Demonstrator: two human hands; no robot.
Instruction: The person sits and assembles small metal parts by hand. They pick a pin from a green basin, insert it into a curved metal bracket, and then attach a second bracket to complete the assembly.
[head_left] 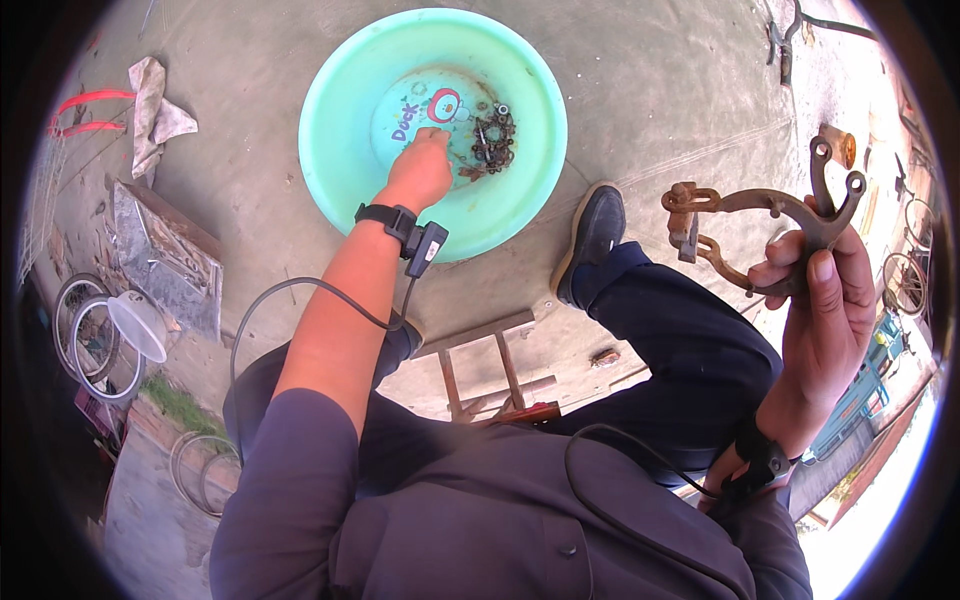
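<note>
A rusty bicycle brake caliper (790, 215) is gripped in my right hand (825, 300), raised at the right. Its curved arms point left, and a bolt with a small block sits in one slotted end. My left hand (420, 170) reaches over a mint-green plastic basin (335, 80), its fingers drawn together. What they hold, if anything, is hidden under the hand. Just right of those fingers, several dark nuts, bolts and small metal parts (493, 140) lie in a heap on the basin's bottom.
A low wooden stool frame (450, 385) stands between my legs. Pale cloth (150, 115) and a grey metal box (170, 255) lie at the left, near wheel rims (108, 350). A bicycle (905, 280) is at the far right. Cables run from both wrist straps.
</note>
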